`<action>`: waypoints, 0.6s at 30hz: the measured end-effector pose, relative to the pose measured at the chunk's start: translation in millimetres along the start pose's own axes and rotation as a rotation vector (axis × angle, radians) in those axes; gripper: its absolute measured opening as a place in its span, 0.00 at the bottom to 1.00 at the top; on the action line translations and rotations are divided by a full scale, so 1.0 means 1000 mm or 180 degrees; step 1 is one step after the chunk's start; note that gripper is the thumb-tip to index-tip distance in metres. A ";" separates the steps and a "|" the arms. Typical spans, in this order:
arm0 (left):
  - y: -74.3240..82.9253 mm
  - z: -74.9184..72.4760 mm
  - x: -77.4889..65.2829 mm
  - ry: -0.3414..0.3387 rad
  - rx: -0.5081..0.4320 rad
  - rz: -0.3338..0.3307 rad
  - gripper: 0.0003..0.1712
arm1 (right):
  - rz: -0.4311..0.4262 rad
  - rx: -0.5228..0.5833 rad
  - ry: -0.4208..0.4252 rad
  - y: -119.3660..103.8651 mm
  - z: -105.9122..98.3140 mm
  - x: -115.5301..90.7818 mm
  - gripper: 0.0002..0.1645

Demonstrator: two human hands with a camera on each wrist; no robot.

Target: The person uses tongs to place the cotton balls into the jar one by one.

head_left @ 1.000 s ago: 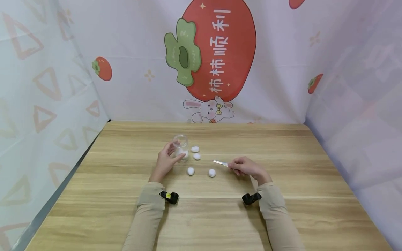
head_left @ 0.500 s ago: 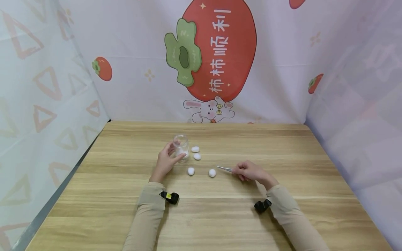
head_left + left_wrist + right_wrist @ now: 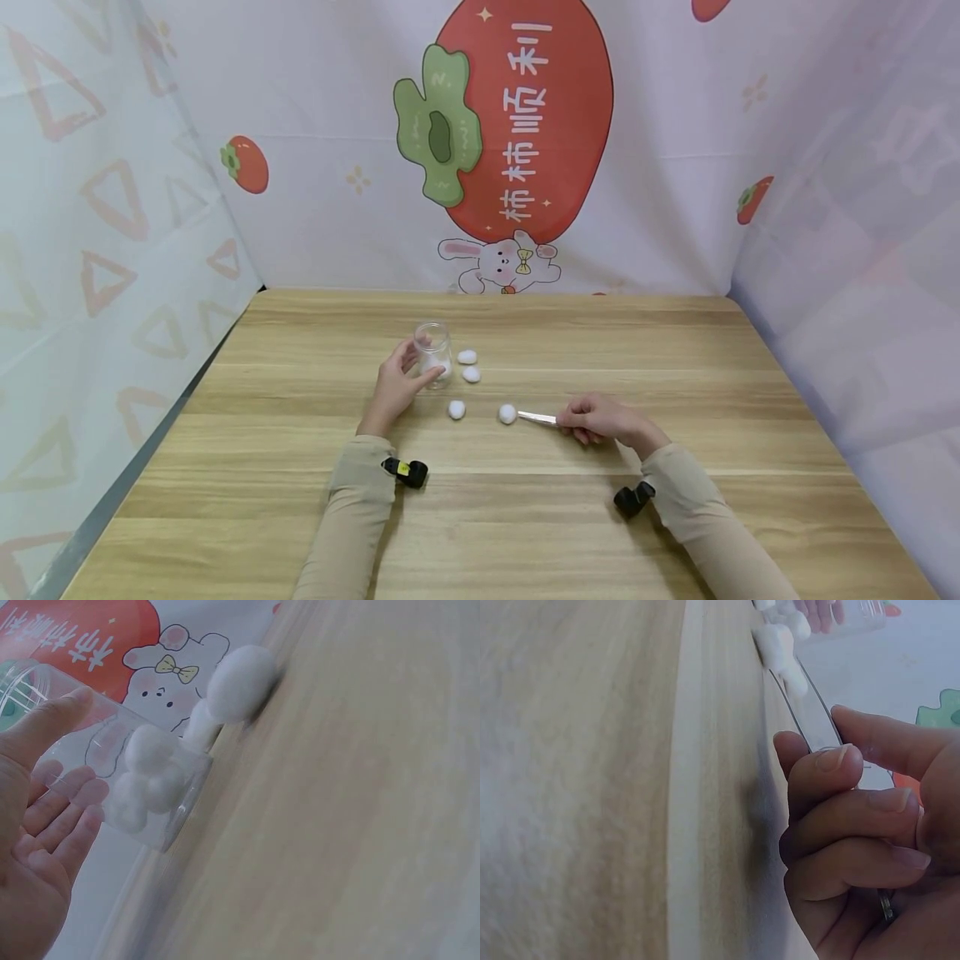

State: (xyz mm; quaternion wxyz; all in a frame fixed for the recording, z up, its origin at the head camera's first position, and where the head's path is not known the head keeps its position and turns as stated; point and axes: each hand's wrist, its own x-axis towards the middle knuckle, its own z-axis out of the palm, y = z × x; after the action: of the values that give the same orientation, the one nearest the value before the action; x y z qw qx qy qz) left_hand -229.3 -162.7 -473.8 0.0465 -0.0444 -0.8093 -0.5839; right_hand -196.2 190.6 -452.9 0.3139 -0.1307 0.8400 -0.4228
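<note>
My left hand [image 3: 392, 392] holds a clear jar [image 3: 432, 348] upright on the table, thumb in front and fingers behind. Several white cotton balls [image 3: 150, 780] lie at the jar's bottom in the left wrist view. Silver tweezers [image 3: 537, 418] are pinched in my right hand [image 3: 600, 419], pointing left. Their tips are close to the right side of a loose cotton ball [image 3: 507, 414]. In the right wrist view the tweezers' prongs stand apart, with white cotton beyond their tips; contact cannot be told.
Another cotton ball [image 3: 457, 409] lies in front of the jar, and two more cotton balls [image 3: 469, 367] sit just right of it. The wooden table [image 3: 480, 533] runs back to a printed cloth [image 3: 322, 217]. Cloth also hangs at both sides.
My right hand has moved toward the table's front and slightly right, bringing the tweezers level with the nearest cotton ball at right. The left hand and jar have stayed in place.
</note>
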 end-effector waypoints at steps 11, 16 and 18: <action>0.004 0.000 -0.003 0.0034 -0.0020 -0.0130 0.42 | 0.0068 0.0105 -0.0114 0.000 0.004 0.002 0.21; 0.003 0.001 -0.002 0.0049 -0.0024 -0.0102 0.41 | 0.0023 0.0076 -0.0127 -0.002 0.006 0.003 0.20; 0.003 0.001 -0.001 0.0043 -0.0037 -0.0088 0.40 | 0.0029 0.0061 -0.0128 -0.002 0.007 0.004 0.20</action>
State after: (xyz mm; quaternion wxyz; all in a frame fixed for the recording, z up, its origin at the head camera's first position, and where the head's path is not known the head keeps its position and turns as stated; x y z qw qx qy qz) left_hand -227.7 -160.7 -471.7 0.0437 -0.0296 -0.8061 -0.5894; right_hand -195.3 182.7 -455.9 0.3339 -0.1323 0.8300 -0.4267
